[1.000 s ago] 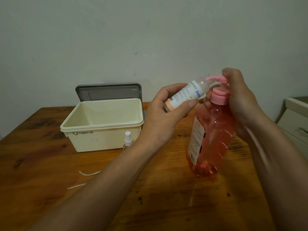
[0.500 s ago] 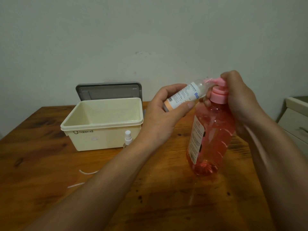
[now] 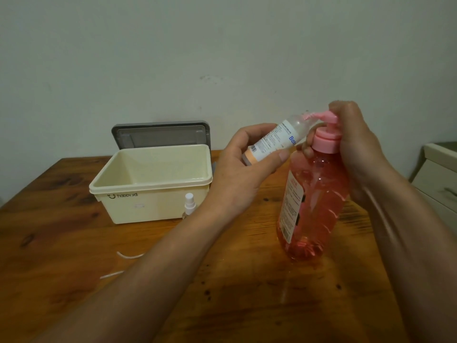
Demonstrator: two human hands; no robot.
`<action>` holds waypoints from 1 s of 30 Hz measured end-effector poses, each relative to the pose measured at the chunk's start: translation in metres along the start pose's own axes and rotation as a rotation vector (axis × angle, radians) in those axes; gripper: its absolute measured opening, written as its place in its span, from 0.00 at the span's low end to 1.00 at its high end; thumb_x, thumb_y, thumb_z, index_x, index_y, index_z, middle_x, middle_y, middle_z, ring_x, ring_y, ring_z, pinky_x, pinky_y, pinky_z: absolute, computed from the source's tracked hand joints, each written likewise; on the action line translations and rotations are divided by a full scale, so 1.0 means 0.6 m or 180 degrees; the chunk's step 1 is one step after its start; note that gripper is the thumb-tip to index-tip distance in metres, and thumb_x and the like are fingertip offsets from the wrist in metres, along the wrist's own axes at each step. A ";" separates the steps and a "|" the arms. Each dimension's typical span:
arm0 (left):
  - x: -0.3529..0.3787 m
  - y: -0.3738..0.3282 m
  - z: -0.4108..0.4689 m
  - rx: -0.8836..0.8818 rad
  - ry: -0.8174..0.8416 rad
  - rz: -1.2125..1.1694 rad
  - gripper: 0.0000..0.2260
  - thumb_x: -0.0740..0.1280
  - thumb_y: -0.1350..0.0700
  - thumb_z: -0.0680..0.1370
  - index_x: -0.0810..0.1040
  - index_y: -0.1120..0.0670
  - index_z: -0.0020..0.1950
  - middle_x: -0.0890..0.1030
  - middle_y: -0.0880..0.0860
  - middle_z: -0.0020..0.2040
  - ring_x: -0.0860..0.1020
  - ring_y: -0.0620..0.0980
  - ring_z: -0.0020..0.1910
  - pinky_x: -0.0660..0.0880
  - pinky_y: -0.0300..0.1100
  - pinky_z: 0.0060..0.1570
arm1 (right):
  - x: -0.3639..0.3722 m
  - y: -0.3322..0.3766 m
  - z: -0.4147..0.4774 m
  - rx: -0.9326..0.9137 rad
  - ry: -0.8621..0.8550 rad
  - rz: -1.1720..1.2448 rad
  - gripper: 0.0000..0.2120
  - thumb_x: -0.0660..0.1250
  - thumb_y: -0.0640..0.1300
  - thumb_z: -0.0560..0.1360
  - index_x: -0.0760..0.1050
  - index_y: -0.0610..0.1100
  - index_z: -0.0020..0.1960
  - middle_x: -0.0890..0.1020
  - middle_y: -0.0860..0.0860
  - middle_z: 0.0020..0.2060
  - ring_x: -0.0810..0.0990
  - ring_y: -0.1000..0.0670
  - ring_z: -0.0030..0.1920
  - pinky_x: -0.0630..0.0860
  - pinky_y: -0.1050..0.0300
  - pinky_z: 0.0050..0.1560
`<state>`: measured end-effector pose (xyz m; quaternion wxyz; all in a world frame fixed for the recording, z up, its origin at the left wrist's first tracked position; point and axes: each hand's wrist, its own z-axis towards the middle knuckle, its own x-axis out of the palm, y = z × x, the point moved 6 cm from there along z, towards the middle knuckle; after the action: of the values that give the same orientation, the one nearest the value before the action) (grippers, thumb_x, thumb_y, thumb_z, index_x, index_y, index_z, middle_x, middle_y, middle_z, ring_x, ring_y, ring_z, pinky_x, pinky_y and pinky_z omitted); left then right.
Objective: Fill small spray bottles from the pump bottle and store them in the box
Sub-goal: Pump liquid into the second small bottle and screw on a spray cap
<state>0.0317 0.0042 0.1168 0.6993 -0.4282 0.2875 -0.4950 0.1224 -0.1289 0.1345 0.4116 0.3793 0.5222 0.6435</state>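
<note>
Head view: the left hand [image 3: 237, 174] pinches the small spray bottle [image 3: 274, 142] between its thumb and the fingers [image 3: 259, 127] above. The bottle is tilted, its mouth at the pink nozzle of the pump bottle [image 3: 311, 201]. The right hand [image 3: 356, 149] curls round the pump head [image 3: 326, 117] and neck, possibly pressing it. The pump bottle stands on the tabletop [image 3: 61, 243] below those fingers. Left of the left fingers sits the open cream box [image 3: 153, 201], with a white spray cap [image 3: 190, 200] just in front and a grey lid [image 3: 160, 134] behind.
</note>
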 end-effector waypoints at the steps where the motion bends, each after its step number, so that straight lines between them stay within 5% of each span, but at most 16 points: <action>1: 0.001 -0.002 0.000 0.0013 0.0015 -0.0017 0.18 0.72 0.59 0.75 0.75 0.52 0.63 0.78 0.49 0.56 0.79 0.44 0.52 0.78 0.33 0.43 | 0.000 -0.001 -0.001 0.0055 0.0030 0.0002 0.25 0.57 0.64 0.77 0.76 0.43 0.40 0.77 0.46 0.25 0.73 0.47 0.26 0.72 0.57 0.31; 5: 0.001 -0.004 0.001 0.0032 0.0006 -0.0056 0.17 0.72 0.60 0.75 0.75 0.52 0.62 0.78 0.46 0.53 0.78 0.37 0.46 0.78 0.33 0.42 | 0.001 0.000 -0.001 0.0055 0.0062 -0.0022 0.25 0.57 0.63 0.77 0.76 0.43 0.37 0.76 0.46 0.26 0.73 0.48 0.25 0.72 0.58 0.30; 9: -0.002 0.003 0.000 -0.0016 -0.0037 -0.0011 0.18 0.72 0.60 0.74 0.76 0.53 0.63 0.78 0.50 0.56 0.78 0.42 0.50 0.77 0.33 0.42 | 0.002 0.001 0.002 -0.0080 0.0007 -0.0070 0.23 0.55 0.55 0.77 0.75 0.44 0.30 0.76 0.45 0.25 0.70 0.45 0.29 0.68 0.54 0.33; 16: 0.001 -0.004 0.000 0.0009 0.0015 -0.0088 0.17 0.72 0.60 0.75 0.75 0.51 0.62 0.78 0.47 0.55 0.78 0.38 0.48 0.77 0.33 0.42 | 0.001 0.000 -0.001 0.0048 0.0050 0.0015 0.26 0.58 0.65 0.76 0.76 0.43 0.38 0.76 0.46 0.26 0.74 0.48 0.25 0.73 0.59 0.29; 21: -0.002 0.003 -0.002 -0.0012 -0.0015 -0.0074 0.17 0.72 0.60 0.75 0.76 0.52 0.62 0.79 0.51 0.57 0.80 0.50 0.54 0.77 0.33 0.42 | 0.001 0.001 0.003 -0.0122 -0.0066 -0.0014 0.23 0.55 0.54 0.77 0.75 0.43 0.30 0.76 0.44 0.26 0.72 0.45 0.29 0.71 0.53 0.35; 26: 0.001 -0.003 -0.001 0.0043 0.0028 -0.0135 0.17 0.72 0.60 0.75 0.75 0.51 0.62 0.78 0.50 0.57 0.80 0.52 0.54 0.78 0.34 0.43 | 0.001 -0.003 0.000 0.0136 0.0082 0.0069 0.28 0.58 0.66 0.75 0.75 0.42 0.32 0.76 0.45 0.27 0.74 0.47 0.26 0.72 0.58 0.32; 30: 0.000 0.000 -0.001 0.0005 0.0028 -0.0176 0.17 0.72 0.61 0.75 0.75 0.52 0.62 0.78 0.51 0.57 0.80 0.49 0.53 0.77 0.33 0.43 | 0.001 -0.001 0.004 0.0043 -0.0006 0.0009 0.26 0.56 0.59 0.77 0.75 0.43 0.29 0.76 0.44 0.26 0.72 0.46 0.27 0.71 0.55 0.34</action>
<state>0.0313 0.0039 0.1166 0.6845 -0.4332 0.2782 -0.5162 0.1246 -0.1273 0.1341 0.4086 0.3834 0.5256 0.6402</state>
